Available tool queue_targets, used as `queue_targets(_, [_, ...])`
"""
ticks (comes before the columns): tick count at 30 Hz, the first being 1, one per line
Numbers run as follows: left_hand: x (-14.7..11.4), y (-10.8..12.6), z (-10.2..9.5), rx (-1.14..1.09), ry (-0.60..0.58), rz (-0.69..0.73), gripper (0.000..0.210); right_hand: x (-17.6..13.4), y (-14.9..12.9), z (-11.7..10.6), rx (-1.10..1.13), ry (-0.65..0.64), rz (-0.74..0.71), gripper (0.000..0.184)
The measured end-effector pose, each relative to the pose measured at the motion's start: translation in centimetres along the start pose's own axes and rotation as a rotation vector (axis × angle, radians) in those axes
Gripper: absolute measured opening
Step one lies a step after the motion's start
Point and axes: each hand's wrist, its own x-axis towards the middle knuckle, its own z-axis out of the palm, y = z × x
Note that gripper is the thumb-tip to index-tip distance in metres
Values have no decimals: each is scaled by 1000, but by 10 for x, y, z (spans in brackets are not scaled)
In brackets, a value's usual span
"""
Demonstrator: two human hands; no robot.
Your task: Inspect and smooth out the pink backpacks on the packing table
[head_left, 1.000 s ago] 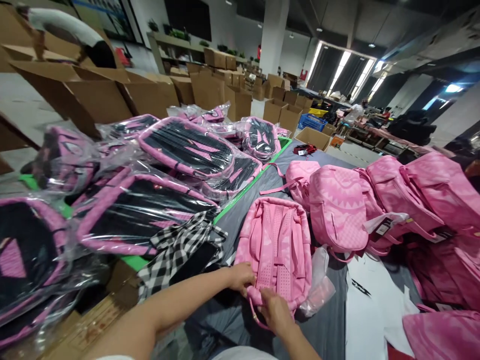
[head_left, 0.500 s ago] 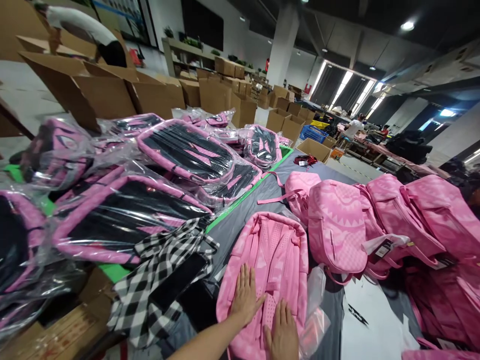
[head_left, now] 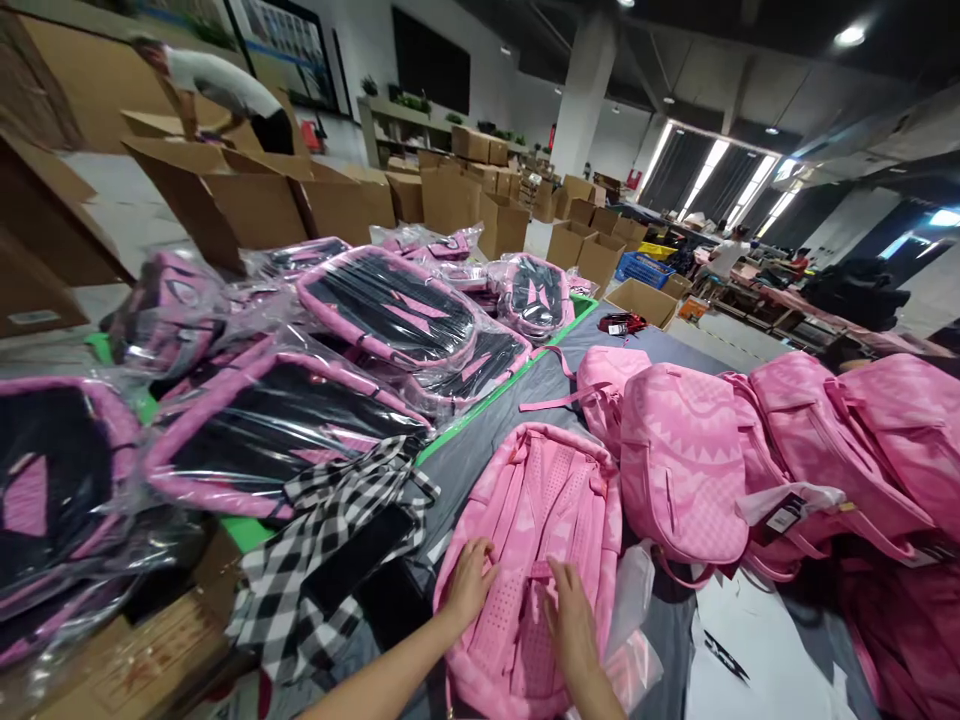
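Two bare hands rest on the pink backpack (head_left: 544, 540) lying back-panel up at the near middle of the dark tabletop (head_left: 480, 450). Fingers of the left hand (head_left: 469, 580) are loosely spread and curled a little, their tips pressing the padded panel near the pack's left edge without pinching anything. Fingers of the right hand (head_left: 574, 625) lie straight and close together, flat on the panel just right of its centre line, gripping nothing; the two hands are near each other but apart. A crumpled clear plastic bag (head_left: 634, 625) lies touching the pack's near right side. Right of it, a row of pink backpacks (head_left: 750, 450) leans one against another toward the far right, a hang tag (head_left: 784, 512) showing on one. On the left, bagged backpacks (head_left: 300, 420) in pink and black are heaped in clear plastic wrap, with a checked cloth (head_left: 337, 540) draped at the heap's near edge. Farther off, open cardboard boxes (head_left: 225, 200) stand in rows; what they hold cannot be told. A person (head_left: 217, 85) at the far left bends over one of them. A blue crate (head_left: 637, 265) sits far back.
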Motion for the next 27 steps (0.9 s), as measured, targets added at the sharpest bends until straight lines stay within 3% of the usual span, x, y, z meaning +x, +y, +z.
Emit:
queue_targets(4, [13,-4,0,-2,-14,-110,22,31,-27,5,-87,-243,223,43])
queue_targets(9, [13,0,4,19,-26,-142,6,10,-35,24,51,-382,303,28])
queue_targets(15, [7,9,13,34,-49,-28,44,-13,-39,25,110,-495,368,27])
queue_targets(19, [3,3,16,106,-160,47,53,-14,-53,23,-17,-465,365,28])
queue_targets(23, [-16,-2,10,252,-40,166,60,-34,-42,0,24,-402,391,18])
queue_targets(25, [-28,4,7,301,-53,288,54,-49,-25,-17,119,-264,432,18])
queue_targets(27, [-35,17,7,320,-203,441,52,-59,-9,-28,187,-99,462,25])
